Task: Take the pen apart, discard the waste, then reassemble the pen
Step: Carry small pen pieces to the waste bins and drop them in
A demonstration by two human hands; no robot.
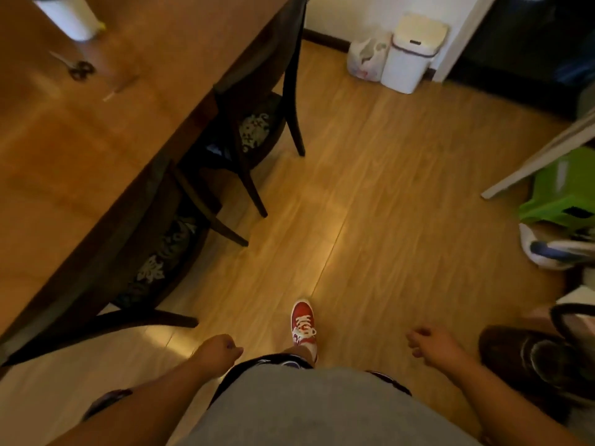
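Note:
Thin, blurred pen parts [116,89] lie on the wooden table [64,162] at the upper left, far from both hands. My left hand [219,350] hangs low beside my body, clenched in a fist; nothing shows in it and its inside is hidden. My right hand [429,346] hangs on the other side with its fingers loosely curled and apart, holding nothing visible. A white lidded waste bin [412,53] stands on the floor by the far wall, well ahead of me.
Scissors [77,68] and a white cylinder [69,16] sit on the table. Two dark chairs [257,123] are tucked under its right edge. A plastic bag [367,59] leans by the bin. A green stool [563,194] and bags crowd the right side. My red shoe [303,323] steps on wood flooring.

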